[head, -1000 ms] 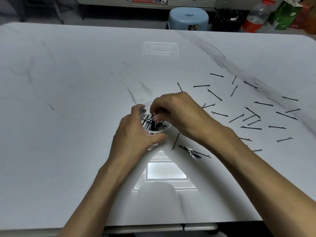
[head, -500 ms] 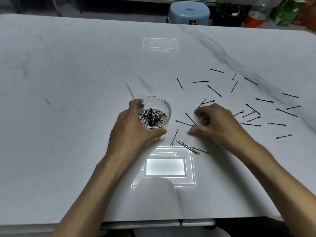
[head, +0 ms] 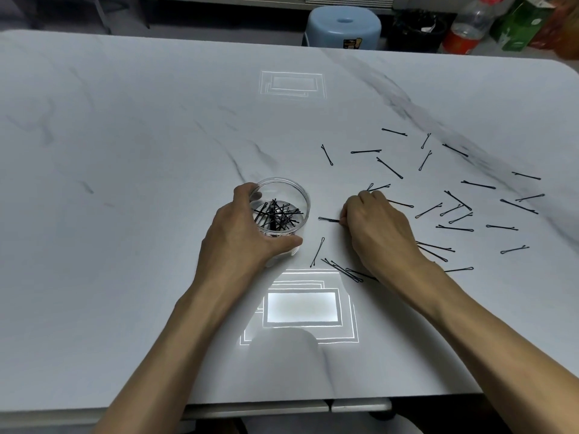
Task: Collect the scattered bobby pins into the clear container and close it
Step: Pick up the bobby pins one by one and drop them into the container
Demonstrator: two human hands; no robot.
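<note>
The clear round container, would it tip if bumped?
Probably not: the clear round plastic container looks wider than tall. It seems light and may slide on the smooth white table, so the left hand grips it.

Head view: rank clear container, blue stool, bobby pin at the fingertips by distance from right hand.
1. bobby pin: at right hand fingertips, leftward.
2. clear container: further left, in left hand grip.
3. blue stool: beyond the table far edge.
</note>
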